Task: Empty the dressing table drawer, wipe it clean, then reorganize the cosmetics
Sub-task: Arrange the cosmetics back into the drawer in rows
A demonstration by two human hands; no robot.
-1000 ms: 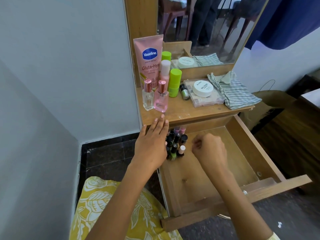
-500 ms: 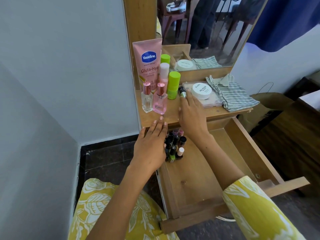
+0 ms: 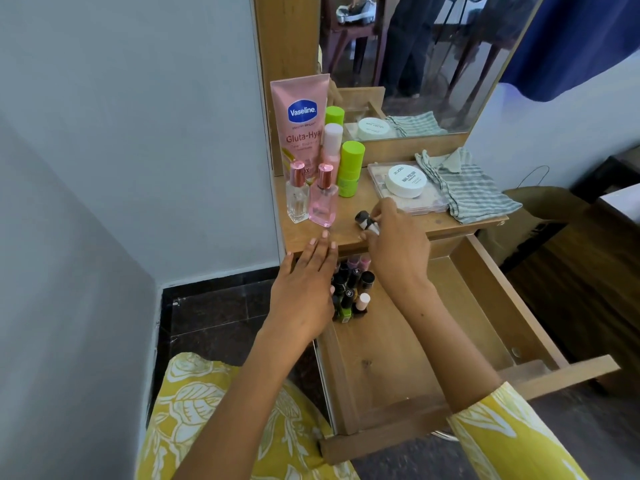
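- The right hand [image 3: 394,244] is pinching a small dark-capped bottle [image 3: 365,220], its grip narrow around it, just above the counter [image 3: 346,237] and in front of the clear flat case [image 3: 405,195].
- The left hand [image 3: 304,289] is resting with straight fingers on the counter's front edge, holding nothing, just in front of the pink perfume bottle [image 3: 323,197].
- The drawer [image 3: 485,306] is standing pulled open below that edge; a cluster of nail polish bottles [image 3: 351,289] is standing upright in its back left corner, right of the left hand.
- Judging from this, the reorganizing step is under way: the wood floor of the drawer is showing bare in front of the cluster, and several cosmetics are waiting on the counter.
- To do this step well, the small bottle should be going down upright, cap up, touching the cluster rather than apart from it, so the row is staying tight.
- The wrist should be clearing the counter's edge before dropping, since the cluster is sitting partly under that edge.
- A gentle set-down matters: the bottles are narrow and packed close, so a nudge could topple several.
- The left hand could be steadying the cluster's near side during the set-down.
- The striped cloth [image 3: 467,185] is lying beside the case, away from the drawer.
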